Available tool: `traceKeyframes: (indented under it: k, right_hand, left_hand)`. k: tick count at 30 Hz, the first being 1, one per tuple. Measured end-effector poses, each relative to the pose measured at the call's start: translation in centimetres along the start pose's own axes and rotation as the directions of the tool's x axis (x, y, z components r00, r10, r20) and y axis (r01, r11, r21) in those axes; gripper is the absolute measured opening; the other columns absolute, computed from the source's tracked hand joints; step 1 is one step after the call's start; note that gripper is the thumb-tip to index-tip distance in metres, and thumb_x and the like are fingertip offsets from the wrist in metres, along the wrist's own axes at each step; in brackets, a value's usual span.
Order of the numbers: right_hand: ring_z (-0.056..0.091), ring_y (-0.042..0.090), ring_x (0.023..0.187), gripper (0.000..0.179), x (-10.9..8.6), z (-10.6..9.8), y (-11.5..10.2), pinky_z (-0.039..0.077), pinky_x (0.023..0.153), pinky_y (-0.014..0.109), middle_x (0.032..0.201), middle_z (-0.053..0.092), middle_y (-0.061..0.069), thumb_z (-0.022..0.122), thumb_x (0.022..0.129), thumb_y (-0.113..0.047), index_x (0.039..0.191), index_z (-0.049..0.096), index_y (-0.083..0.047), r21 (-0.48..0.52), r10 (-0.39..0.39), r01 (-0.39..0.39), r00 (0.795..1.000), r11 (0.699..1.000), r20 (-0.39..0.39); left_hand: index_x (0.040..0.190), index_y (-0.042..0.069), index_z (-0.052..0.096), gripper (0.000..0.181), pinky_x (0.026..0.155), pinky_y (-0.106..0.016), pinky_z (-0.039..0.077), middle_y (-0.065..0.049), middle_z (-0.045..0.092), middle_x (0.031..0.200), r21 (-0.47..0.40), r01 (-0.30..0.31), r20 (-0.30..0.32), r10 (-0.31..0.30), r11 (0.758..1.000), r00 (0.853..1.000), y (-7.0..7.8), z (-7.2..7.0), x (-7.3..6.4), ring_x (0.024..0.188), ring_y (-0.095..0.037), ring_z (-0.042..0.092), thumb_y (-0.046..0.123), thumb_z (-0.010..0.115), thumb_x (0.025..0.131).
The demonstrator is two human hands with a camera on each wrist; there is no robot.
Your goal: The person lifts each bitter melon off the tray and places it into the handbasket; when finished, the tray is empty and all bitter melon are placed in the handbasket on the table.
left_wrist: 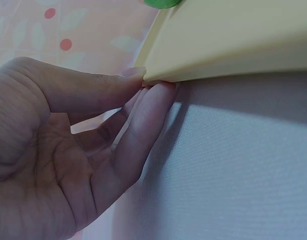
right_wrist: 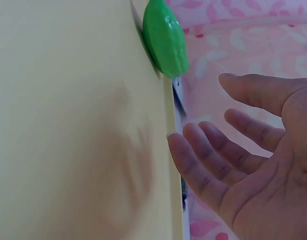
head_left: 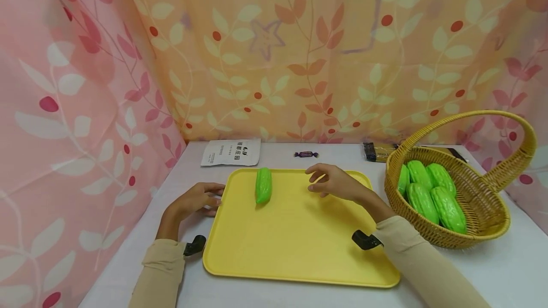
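My left hand (head_left: pixel 198 200) is at the left edge of a yellow tray (head_left: pixel 299 246). In the left wrist view, its thumb and forefinger pinch the tray's rim (left_wrist: pixel 158 75). A bright green bitter melon (head_left: pixel 263 186), apparently a model, lies lengthwise on the tray's back left part. Above the back right part of the tray hovers my right hand (head_left: pixel 336 182), fingers loosely bent and holding nothing. The right wrist view shows the bitter melon (right_wrist: pixel 165 42) beyond the spread fingers and thumb of that hand (right_wrist: pixel 253 160), apart from them.
A wicker basket (head_left: pixel 492 213) with a tall handle stands at the right, holding several more green bitter melons (head_left: pixel 421 201). Along the back lie a white pouch (head_left: pixel 231 152), a purple wrapped candy (head_left: pixel 306 154) and a black-and-gold packet (head_left: pixel 378 152). Patterned curtains (head_left: pixel 274 61) enclose the table.
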State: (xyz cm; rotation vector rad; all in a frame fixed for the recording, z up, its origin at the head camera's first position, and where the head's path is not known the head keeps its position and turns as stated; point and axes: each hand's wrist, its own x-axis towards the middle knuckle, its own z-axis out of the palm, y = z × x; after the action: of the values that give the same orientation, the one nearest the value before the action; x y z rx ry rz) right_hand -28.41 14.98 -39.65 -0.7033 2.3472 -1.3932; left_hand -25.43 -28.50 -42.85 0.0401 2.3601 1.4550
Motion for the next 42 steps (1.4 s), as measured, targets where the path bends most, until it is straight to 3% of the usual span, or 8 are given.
traceKeyframes:
  k: [9, 18, 31, 42]
  right_hand:
    - [0.069, 0.040, 0.111, 0.059, 2.9, 2.3, -0.7, 0.064, 0.086, 0.049, 0.129, 0.061, 0.025, 0.073, 0.100, -0.019, 0.149, 0.051, 0.004, 0.016, 0.011, -0.011, 1.000, 1.000, 0.009]
    - [0.071, 0.038, 0.105, 0.067, 5.4, 4.2, -0.9, 0.064, 0.084, 0.048, 0.131, 0.059, 0.026, 0.076, 0.098, -0.024, 0.152, 0.047, 0.003, 0.052, 0.031, -0.031, 1.000, 0.998, 0.005]
    - [0.067, 0.036, 0.109, 0.074, 7.7, 7.1, -2.0, 0.064, 0.083, 0.043, 0.143, 0.054, 0.029, 0.077, 0.096, -0.034, 0.157, 0.044, -0.006, 0.025, 0.094, -0.093, 0.995, 0.995, -0.033]
    - [0.068, 0.034, 0.102, 0.082, 9.0, 8.7, -2.6, 0.065, 0.076, 0.042, 0.140, 0.054, 0.029, 0.079, 0.095, -0.039, 0.158, 0.041, -0.003, 0.027, 0.127, -0.126, 0.990, 0.992, -0.056]
  left_hand:
    - [0.155, -0.001, 0.051, 0.063, 0.083, -0.036, 0.064, -0.020, 0.060, 0.146, 0.010, 0.016, -0.005, -0.016, 1.000, 1.000, 0.2, 0.0, 0.3, 0.098, -0.021, 0.071, 0.005, 0.067, 0.094]
    - [0.154, 0.000, 0.051, 0.062, 0.082, -0.036, 0.064, -0.019, 0.060, 0.144, 0.024, 0.033, -0.009, -0.033, 0.999, 0.999, 0.6, 0.3, 0.3, 0.095, -0.021, 0.070, 0.004, 0.067, 0.094]
    - [0.155, -0.001, 0.050, 0.064, 0.082, -0.036, 0.064, -0.019, 0.060, 0.145, 0.009, 0.026, -0.001, -0.026, 1.000, 1.000, 0.1, 0.0, 0.2, 0.096, -0.021, 0.070, 0.006, 0.067, 0.093]
    - [0.155, 0.000, 0.051, 0.064, 0.082, -0.036, 0.064, -0.019, 0.060, 0.145, 0.002, 0.033, -0.001, -0.033, 0.999, 0.999, 0.1, -0.1, 0.3, 0.096, -0.021, 0.070, 0.005, 0.066, 0.093]
